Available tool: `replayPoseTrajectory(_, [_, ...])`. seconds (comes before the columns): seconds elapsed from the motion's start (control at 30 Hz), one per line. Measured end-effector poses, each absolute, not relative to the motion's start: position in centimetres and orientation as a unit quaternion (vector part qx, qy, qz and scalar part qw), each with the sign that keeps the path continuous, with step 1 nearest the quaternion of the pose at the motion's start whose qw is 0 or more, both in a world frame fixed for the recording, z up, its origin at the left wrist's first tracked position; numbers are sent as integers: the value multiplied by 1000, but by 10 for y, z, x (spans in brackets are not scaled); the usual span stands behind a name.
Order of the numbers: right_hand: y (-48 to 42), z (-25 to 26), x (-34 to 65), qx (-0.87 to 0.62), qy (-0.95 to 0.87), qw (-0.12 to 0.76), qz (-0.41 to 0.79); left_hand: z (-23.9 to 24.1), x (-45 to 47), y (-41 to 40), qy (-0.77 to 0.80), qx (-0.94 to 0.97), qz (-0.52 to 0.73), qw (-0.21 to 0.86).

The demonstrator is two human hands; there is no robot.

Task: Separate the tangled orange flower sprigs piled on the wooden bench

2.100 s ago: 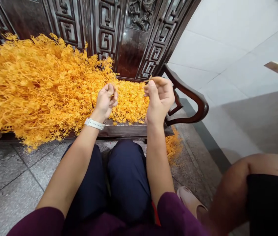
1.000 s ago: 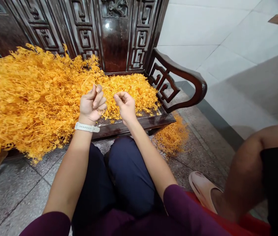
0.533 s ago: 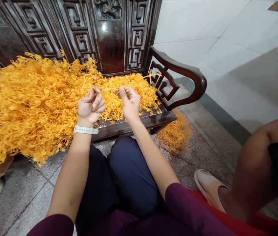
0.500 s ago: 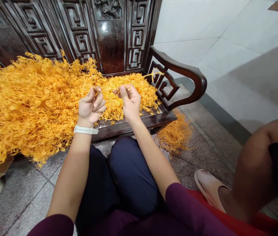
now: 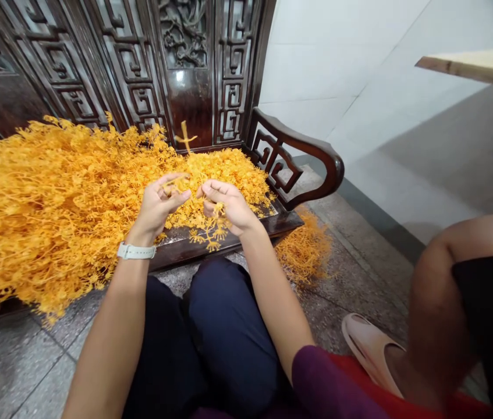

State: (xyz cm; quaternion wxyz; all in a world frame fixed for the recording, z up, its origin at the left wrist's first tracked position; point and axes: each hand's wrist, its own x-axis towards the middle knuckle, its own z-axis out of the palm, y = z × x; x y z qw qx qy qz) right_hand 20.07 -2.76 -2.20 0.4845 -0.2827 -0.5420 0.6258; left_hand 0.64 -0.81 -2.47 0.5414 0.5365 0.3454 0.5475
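Note:
My right hand (image 5: 227, 205) is closed in a pinch on a yellow-orange plastic flower sprig (image 5: 212, 234). Its small branched heads hang below the fingers. A pale forked stem (image 5: 187, 139) rises above both hands; where its lower end goes is hidden among the yellow. My left hand (image 5: 157, 205), with a pale watch band on the wrist, faces the right one a short gap away. Its thumb and fingers are curved and apart, with yellow bits showing between them. Both hands are in front of a big heap of such sprigs (image 5: 67, 209) and a lower pile (image 5: 233, 169).
The piles lie on a dark carved wooden bench (image 5: 285, 224) with a curved armrest (image 5: 316, 152). Bare orange stems (image 5: 302, 247) lie on the floor by its end. At the right are another person's bent leg (image 5: 436, 302) and a pink slipper (image 5: 371, 349). A wooden board edge (image 5: 468, 68) juts in.
My left thumb and fingers have spread from a pinch. The right hand has turned, so heads now hang below it. The forked stem now points upward between the hands. The view has shifted.

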Motion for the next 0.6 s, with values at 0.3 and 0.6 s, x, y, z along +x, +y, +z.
replayPoseTrajectory(0.3, [-29,-23,212,-318,-419,499,689,-30,19,-8,373,538,507,560])
replayPoseTrajectory(0.6, [-36,-25,214,-398,-488,420,653,-27,45,-17,328,463,521,638])
